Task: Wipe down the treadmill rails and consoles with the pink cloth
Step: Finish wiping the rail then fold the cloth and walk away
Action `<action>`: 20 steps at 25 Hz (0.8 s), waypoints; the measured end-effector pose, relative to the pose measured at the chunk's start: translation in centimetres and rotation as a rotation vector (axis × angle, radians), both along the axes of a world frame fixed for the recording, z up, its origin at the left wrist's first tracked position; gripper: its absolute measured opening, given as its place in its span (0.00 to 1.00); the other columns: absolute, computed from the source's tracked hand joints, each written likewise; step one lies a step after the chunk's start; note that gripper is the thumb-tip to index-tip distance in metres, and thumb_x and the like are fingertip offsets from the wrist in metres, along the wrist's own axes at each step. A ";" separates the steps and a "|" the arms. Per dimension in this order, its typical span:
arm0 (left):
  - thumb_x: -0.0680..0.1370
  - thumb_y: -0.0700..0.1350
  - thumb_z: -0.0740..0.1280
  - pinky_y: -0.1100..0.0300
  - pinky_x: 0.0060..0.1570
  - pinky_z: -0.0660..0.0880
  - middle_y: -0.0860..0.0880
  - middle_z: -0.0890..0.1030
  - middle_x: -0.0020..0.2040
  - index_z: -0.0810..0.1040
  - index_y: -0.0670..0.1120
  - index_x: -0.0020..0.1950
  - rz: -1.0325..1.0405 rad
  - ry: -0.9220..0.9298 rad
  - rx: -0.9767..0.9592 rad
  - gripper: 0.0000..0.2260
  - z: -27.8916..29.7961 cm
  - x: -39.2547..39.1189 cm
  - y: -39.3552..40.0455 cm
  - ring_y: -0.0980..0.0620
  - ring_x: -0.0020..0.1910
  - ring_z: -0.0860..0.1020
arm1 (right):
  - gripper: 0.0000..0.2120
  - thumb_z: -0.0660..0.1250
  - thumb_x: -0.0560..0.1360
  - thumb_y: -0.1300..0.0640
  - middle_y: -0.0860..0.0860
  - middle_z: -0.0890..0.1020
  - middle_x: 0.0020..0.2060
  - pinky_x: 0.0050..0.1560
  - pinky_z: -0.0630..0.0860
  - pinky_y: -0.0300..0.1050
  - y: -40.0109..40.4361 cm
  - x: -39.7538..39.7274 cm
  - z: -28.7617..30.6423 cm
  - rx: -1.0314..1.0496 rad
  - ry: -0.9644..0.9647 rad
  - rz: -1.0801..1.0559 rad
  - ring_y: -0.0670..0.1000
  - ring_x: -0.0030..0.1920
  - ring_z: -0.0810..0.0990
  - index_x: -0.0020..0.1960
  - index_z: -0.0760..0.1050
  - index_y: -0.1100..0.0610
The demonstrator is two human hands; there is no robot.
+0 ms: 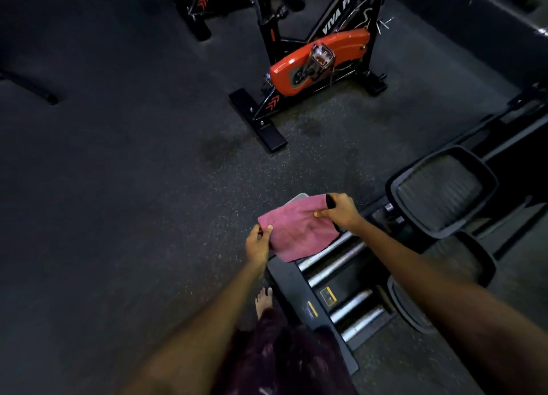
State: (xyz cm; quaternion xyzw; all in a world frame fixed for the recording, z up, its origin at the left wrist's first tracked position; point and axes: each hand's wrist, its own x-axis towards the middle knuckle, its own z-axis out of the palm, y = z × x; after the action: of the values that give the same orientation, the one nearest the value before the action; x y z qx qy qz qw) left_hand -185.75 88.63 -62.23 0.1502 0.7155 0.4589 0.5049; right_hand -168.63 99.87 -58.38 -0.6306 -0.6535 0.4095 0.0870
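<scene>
Looking down from the head cam, I see both hands holding the pink cloth (299, 227) spread between them, up in the air over the floor (118, 187) & the front end of a dark machine w/ silver bars (332, 264); left hand (258, 243) pinches the cloth's left edge w/ thumb on top; right hand (341, 209) pinches the right edge, fingers curled, w/ something black in the same grip, prob. a strap, can't tell; orange & black exercise bike (320, 62) stands well beyond; a bare foot (264, 301) is on the floor beside the machine's base.
</scene>
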 end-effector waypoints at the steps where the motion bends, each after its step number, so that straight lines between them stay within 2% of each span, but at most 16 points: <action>1: 0.78 0.37 0.63 0.74 0.35 0.72 0.46 0.77 0.45 0.75 0.35 0.58 0.019 -0.031 -0.018 0.11 -2.0 0.0 1.5 0.56 0.39 0.74 | 0.17 0.78 0.64 0.61 0.59 0.84 0.45 0.46 0.74 0.43 1.6 0.0 -1.8 -0.006 -0.020 -0.001 0.51 0.45 0.80 0.50 0.81 0.65; 2: 0.78 0.37 0.63 0.72 0.38 0.74 0.46 0.78 0.45 0.75 0.35 0.58 0.037 -0.070 -0.038 0.11 -4.1 0.1 2.9 0.54 0.40 0.75 | 0.15 0.77 0.63 0.61 0.59 0.84 0.43 0.46 0.75 0.45 3.1 0.0 -3.7 -0.009 -0.035 -0.004 0.51 0.43 0.79 0.48 0.81 0.65; 4: 0.78 0.38 0.63 0.57 0.48 0.77 0.47 0.79 0.43 0.77 0.38 0.55 0.056 -0.157 -0.065 0.08 -8.8 0.2 5.8 0.51 0.41 0.76 | 0.12 0.77 0.63 0.62 0.56 0.84 0.39 0.44 0.75 0.45 6.2 0.0 -7.9 -0.019 -0.058 0.004 0.49 0.41 0.78 0.45 0.80 0.64; 5: 0.78 0.38 0.63 0.50 0.53 0.76 0.48 0.79 0.43 0.78 0.42 0.51 0.058 -0.177 -0.079 0.05 -11.5 0.4 7.2 0.49 0.43 0.77 | 0.10 0.77 0.64 0.62 0.54 0.83 0.36 0.42 0.74 0.41 7.7 0.1 -10.5 -0.027 -0.067 0.024 0.48 0.40 0.77 0.43 0.80 0.62; 6: 0.78 0.37 0.63 0.47 0.55 0.74 0.48 0.79 0.43 0.77 0.45 0.48 0.067 -0.199 -0.085 0.05 -14.1 0.6 8.5 0.47 0.45 0.76 | 0.08 0.77 0.64 0.63 0.50 0.80 0.34 0.38 0.71 0.35 9.2 0.2 -13.2 -0.036 -0.070 0.050 0.48 0.38 0.76 0.40 0.79 0.59; 7: 0.78 0.37 0.63 0.48 0.54 0.74 0.48 0.79 0.43 0.76 0.47 0.47 0.083 -0.219 -0.087 0.06 -16.5 0.7 9.7 0.47 0.46 0.76 | 0.08 0.77 0.65 0.63 0.47 0.78 0.32 0.35 0.68 0.29 10.7 0.3 -15.8 -0.055 -0.071 0.070 0.47 0.37 0.75 0.39 0.78 0.57; 9: 0.79 0.37 0.62 0.53 0.48 0.76 0.49 0.79 0.43 0.75 0.46 0.47 0.095 -0.247 -0.071 0.06 -20.4 0.7 11.7 0.49 0.44 0.76 | 0.09 0.76 0.65 0.62 0.47 0.78 0.33 0.33 0.68 0.26 13.1 0.4 -20.2 -0.078 -0.074 0.094 0.46 0.37 0.74 0.43 0.79 0.58; 10: 0.79 0.38 0.61 0.55 0.48 0.76 0.48 0.79 0.44 0.75 0.45 0.49 0.097 -0.257 -0.067 0.05 -22.8 0.7 12.8 0.50 0.45 0.76 | 0.09 0.76 0.66 0.62 0.48 0.79 0.35 0.34 0.68 0.26 14.5 0.3 -22.9 -0.084 -0.077 0.110 0.46 0.37 0.75 0.45 0.80 0.60; 13: 0.79 0.41 0.62 0.48 0.59 0.73 0.44 0.79 0.53 0.75 0.42 0.57 0.109 -0.278 -0.140 0.08 -30.7 0.4 15.7 0.47 0.51 0.77 | 0.12 0.74 0.68 0.61 0.53 0.81 0.41 0.47 0.74 0.41 18.0 -0.3 -31.1 -0.125 -0.092 0.144 0.50 0.44 0.78 0.50 0.79 0.62; 15: 0.80 0.42 0.61 0.47 0.61 0.72 0.40 0.78 0.58 0.73 0.40 0.62 0.091 -0.281 -0.207 0.12 -36.0 0.2 17.2 0.48 0.52 0.76 | 0.14 0.72 0.71 0.61 0.56 0.82 0.48 0.51 0.74 0.44 19.9 -0.7 -36.4 -0.168 -0.111 0.164 0.52 0.49 0.79 0.54 0.77 0.64; 17: 0.80 0.42 0.61 0.48 0.57 0.74 0.35 0.75 0.61 0.71 0.37 0.64 0.073 -0.269 -0.277 0.15 -39.9 0.1 18.7 0.49 0.48 0.74 | 0.16 0.70 0.72 0.61 0.56 0.79 0.50 0.46 0.69 0.39 21.3 -1.2 -40.4 -0.185 -0.150 0.185 0.52 0.50 0.77 0.58 0.73 0.64; 19: 0.80 0.42 0.60 0.53 0.45 0.76 0.32 0.76 0.56 0.70 0.35 0.64 0.047 -0.229 -0.330 0.15 -44.1 0.3 19.9 0.50 0.40 0.72 | 0.18 0.70 0.72 0.61 0.57 0.76 0.50 0.43 0.66 0.37 22.5 -1.5 -44.7 -0.190 -0.195 0.181 0.53 0.49 0.75 0.59 0.68 0.62; 20: 0.81 0.42 0.60 0.54 0.41 0.76 0.34 0.77 0.53 0.69 0.36 0.64 0.034 -0.223 -0.358 0.15 -46.2 0.4 20.4 0.50 0.39 0.72 | 0.18 0.70 0.72 0.61 0.57 0.75 0.51 0.44 0.66 0.39 23.0 -1.5 -46.7 -0.202 -0.207 0.168 0.54 0.49 0.74 0.57 0.65 0.61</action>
State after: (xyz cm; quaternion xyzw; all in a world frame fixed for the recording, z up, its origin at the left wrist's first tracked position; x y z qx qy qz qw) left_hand -185.31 109.00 -108.42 -0.0058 0.7276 0.3467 0.5919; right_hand -170.14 122.89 -105.10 -0.6180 -0.6648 0.4120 -0.0792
